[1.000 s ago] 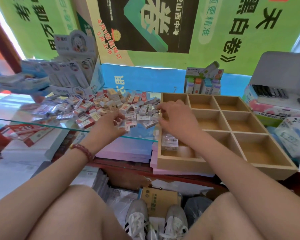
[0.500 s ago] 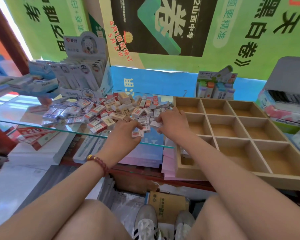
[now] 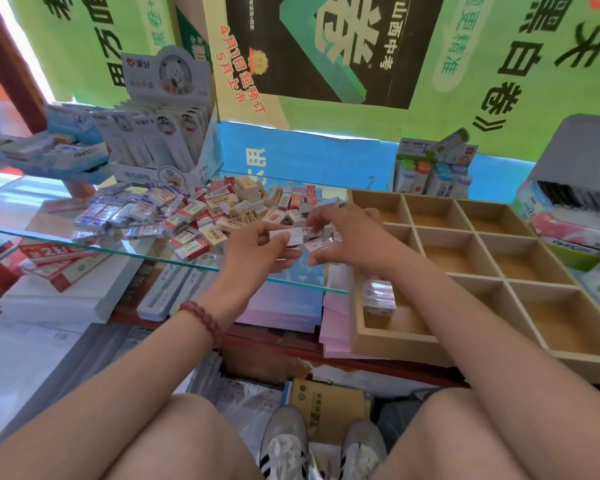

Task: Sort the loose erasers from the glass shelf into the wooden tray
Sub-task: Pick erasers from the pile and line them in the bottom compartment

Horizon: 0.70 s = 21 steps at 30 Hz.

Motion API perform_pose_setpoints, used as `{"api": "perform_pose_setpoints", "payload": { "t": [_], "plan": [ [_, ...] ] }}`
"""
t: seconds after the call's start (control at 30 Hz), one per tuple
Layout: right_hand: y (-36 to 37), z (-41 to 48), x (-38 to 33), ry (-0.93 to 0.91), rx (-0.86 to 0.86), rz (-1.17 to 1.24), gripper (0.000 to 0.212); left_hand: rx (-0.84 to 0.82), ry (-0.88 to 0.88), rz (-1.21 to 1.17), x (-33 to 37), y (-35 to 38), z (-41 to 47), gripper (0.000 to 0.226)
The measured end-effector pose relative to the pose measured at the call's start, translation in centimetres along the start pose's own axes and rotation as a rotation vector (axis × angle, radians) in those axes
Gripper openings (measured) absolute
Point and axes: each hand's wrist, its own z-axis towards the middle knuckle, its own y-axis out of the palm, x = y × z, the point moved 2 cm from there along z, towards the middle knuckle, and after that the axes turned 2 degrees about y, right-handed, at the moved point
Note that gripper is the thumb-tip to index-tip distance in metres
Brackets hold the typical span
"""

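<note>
Our left hand [image 3: 257,252] hovers over the near edge of the glass shelf [image 3: 32,220]. Its fingers are curled, pinching one white eraser [image 3: 293,236] between thumb and fingertips. The eraser is lifted clear of the glass, we judge so that we can read its face and decide its kind. Our right hand [image 3: 355,237] reaches in from the tray side, fingers spread and thumb low over a few erasers at the pile's right end. Blur keeps us from telling whether it has hold of any.

The pile of erasers [image 3: 201,213] lies jumbled across the middle of the shelf with several wrapper kinds mixed. We take that as the reason to pick pieces singly rather than sweep them. The wooden tray [image 3: 406,341] sits just right of the shelf on a pink paper stack [image 3: 333,327], lower than the glass, so each pick needs only a short carry rightward and down. Only the near-left compartment holds anything: a small stack of sorted erasers [image 3: 378,296] set against its left wall, leaving room beside it. The other compartments we can see look bare, so we judge the sorting barely begun.
</note>
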Motion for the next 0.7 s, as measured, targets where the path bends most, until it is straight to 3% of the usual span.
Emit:
{"api": "perform_pose_setpoints", "payload": {
  "t": [0.1, 0.2, 0.57, 0.7],
  "plan": [
    [0.6, -0.1, 0.8, 0.077, -0.135, -0.292, 0.040, 0.050, -0.005, -0.007, 0.3, -0.3, -0.2, 0.008],
    [1.3, 0.2, 0.3, 0.056, -0.091, -0.366, 0.029, 0.042, -0.005, -0.023, 0.7, -0.2, -0.6, 0.010],
    [2.4, 0.9, 0.0, -0.067, -0.052, -0.452, 0.021, 0.007, -0.039, -0.135, 1.1, 0.0, -1.7, 0.008],
    [2.5, 0.8, -0.1, -0.098, -0.082, -0.447, 0.026, 0.006, -0.045, -0.177, 1.2, -0.3, -2.0, 0.021]
  ]
}}
